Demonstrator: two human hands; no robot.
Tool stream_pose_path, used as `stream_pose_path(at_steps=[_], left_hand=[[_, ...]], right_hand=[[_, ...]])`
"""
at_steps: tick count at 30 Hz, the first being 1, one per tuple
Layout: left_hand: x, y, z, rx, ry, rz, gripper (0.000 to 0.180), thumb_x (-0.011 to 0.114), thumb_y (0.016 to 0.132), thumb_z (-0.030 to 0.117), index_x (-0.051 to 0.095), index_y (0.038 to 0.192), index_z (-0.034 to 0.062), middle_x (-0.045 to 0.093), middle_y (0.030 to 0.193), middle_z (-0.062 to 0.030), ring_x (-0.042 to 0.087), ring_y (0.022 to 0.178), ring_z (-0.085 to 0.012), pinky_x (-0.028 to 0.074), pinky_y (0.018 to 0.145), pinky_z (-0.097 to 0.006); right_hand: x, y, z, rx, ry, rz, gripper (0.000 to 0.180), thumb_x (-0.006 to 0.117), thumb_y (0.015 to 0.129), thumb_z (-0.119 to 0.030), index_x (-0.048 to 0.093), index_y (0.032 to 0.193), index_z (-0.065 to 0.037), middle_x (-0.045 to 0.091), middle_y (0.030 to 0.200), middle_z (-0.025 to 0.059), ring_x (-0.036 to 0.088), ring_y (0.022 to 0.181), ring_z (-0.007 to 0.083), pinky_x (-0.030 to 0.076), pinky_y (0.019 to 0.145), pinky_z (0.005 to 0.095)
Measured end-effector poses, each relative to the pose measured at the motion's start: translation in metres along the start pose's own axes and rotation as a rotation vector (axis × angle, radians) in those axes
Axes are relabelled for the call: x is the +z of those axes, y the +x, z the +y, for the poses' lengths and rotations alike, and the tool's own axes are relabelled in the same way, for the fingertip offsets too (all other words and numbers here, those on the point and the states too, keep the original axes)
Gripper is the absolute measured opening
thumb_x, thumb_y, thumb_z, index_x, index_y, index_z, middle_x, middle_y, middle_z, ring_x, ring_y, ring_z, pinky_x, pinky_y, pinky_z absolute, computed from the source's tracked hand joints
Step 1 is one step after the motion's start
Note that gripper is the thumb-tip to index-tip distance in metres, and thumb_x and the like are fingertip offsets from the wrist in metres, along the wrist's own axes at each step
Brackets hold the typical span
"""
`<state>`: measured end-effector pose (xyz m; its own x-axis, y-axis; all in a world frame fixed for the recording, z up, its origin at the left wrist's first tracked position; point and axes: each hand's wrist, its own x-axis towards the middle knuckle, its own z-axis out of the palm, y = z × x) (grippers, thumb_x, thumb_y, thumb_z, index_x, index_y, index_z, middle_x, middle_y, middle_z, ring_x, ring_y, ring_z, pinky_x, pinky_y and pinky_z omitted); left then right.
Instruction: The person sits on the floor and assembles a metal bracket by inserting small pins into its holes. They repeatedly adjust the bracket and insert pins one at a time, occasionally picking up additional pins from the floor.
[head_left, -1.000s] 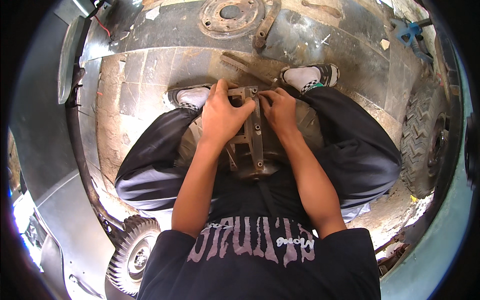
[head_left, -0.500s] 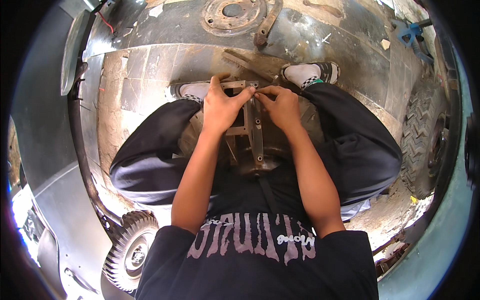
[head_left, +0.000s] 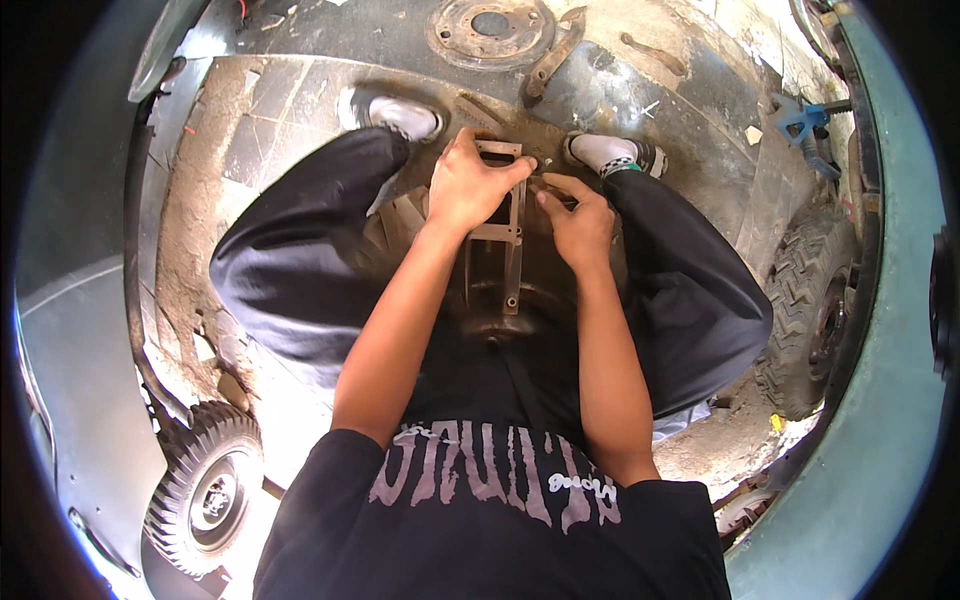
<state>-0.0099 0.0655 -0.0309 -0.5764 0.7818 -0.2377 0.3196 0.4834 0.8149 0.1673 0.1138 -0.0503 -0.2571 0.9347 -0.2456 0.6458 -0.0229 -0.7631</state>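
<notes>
A brown metal bracket frame (head_left: 514,262) with bolt holes stands between my legs, over a dark round part (head_left: 490,326) that looks like a wheel. My left hand (head_left: 466,188) grips the frame's far end, its thumb reaching across the far right corner. Just right of that corner, my right hand (head_left: 582,228) has its thumb and forefinger curled together. Whatever small thing sits at those fingertips is too small to make out. Beyond the frame, a narrow brush (head_left: 482,108) lies on the floor, partly behind my left hand.
A rusty wheel disc (head_left: 450,35), a flat metal arm (head_left: 553,66) and a brown lever (head_left: 652,54) lie on the far floor. A blue tool (head_left: 802,122) and a knobbly tyre (head_left: 800,310) are at the right. Another wheel (head_left: 212,500) stands near left, beside vehicle panels.
My right hand has drawn slightly right, away from the frame's corner. The left hand and frame have turned a little, and my left foot has shifted outward and farther off. The whole view has shifted.
</notes>
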Motion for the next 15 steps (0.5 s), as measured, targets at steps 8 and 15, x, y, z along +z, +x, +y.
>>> stream_pose_path(at_steps=[8, 15], left_hand=[[0.006, 0.001, -0.008, 0.038, 0.057, 0.025, 0.078, 0.093, 0.079, 0.051, 0.069, 0.128, -0.0054, 0.08, 0.119, -0.0228, 0.076, 0.118, -0.0365, 0.056, 0.106, -0.044], [0.007, -0.002, -0.011, 0.094, 0.068, 0.052, 0.077, 0.092, 0.08, 0.049, 0.068, 0.129, -0.0057, 0.076, 0.121, -0.0245, 0.073, 0.12, -0.0394, 0.056, 0.106, -0.047]], right_hand=[[-0.02, -0.012, 0.012, 0.019, -0.026, -0.114, 0.018, 0.084, 0.093, -0.019, 0.088, 0.109, -0.011, 0.083, 0.113, 0.0155, 0.08, 0.102, 0.0355, 0.06, 0.095, 0.0411], [-0.005, 0.025, 0.003, -0.451, -0.35, -0.322, 0.014, 0.08, 0.084, -0.008, 0.084, 0.095, -0.001, 0.078, 0.097, 0.0265, 0.076, 0.097, 0.0436, 0.06, 0.088, 0.0499]])
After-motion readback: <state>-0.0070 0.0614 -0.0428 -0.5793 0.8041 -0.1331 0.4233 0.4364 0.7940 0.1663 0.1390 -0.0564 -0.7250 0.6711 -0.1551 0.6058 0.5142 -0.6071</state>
